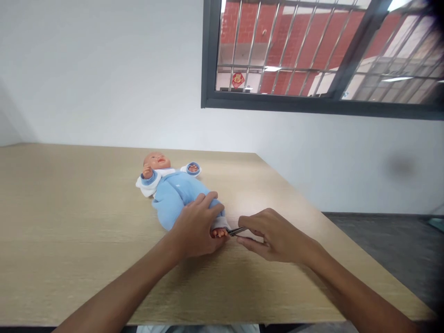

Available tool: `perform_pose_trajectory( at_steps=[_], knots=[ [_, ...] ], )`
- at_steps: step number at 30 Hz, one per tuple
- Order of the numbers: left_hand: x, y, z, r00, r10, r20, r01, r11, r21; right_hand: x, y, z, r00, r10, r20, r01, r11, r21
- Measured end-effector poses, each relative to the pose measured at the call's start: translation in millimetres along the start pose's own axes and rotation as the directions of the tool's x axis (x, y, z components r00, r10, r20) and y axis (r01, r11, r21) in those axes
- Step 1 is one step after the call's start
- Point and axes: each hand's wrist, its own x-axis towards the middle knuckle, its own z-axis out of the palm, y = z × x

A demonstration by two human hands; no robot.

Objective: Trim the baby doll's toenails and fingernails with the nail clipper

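A baby doll (183,187) in a light blue and white outfit lies on its back, head toward the wall and feet toward me. My left hand (199,226) is wrapped round the doll's lower leg, just behind the bare foot (219,232). Between thumb and fingers of my right hand (268,236) is a nail clipper (237,231), a small metal one. Its tip is at the doll's toes; whether it touches them I cannot tell. The doll's other foot is hidden.
The doll rests on a pale wooden table (86,222), whose right edge slants down toward the lower right. Behind stands a white wall (104,69) with a dark-framed, barred window (277,101). Dark grey floor (385,240) shows at the right.
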Motion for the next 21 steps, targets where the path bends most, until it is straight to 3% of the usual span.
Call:
perform_pose_trajectory(
  at_steps=[4,8,11,15,19,21],
  knots=[
    [1.5,-2.1,1.7,0.998,0.048,0.027,-0.047,0.999,-0.024,-0.2,1.5,0.0,0.983,-0.037,-0.182,0.041,0.999,0.019],
    [3.6,-5.7,5.9,0.974,0.208,0.09,-0.204,0.978,-0.049,0.8,2.5,1.7,0.916,-0.062,-0.397,0.064,0.998,-0.007],
    [2.3,-3.7,7.4,0.968,0.24,0.078,-0.234,0.969,-0.075,0.9,3.4,3.5,0.873,-0.085,-0.481,0.072,0.996,-0.045],
    [-6.4,11.9,2.1,0.959,0.269,0.091,-0.242,0.941,-0.237,0.5,4.4,6.8,0.817,-0.108,-0.567,0.071,0.994,-0.086],
    [-19.7,39.7,-4.6,0.896,0.414,0.16,-0.348,0.879,-0.326,2.7,3.9,12.2,0.778,-0.113,-0.618,0.058,0.992,-0.108],
    [-27.8,54.1,-5.4,0.824,0.521,0.224,-0.422,0.827,-0.372,3.8,3.9,15.1,0.772,-0.106,-0.627,0.054,0.993,-0.102]
  ],
)
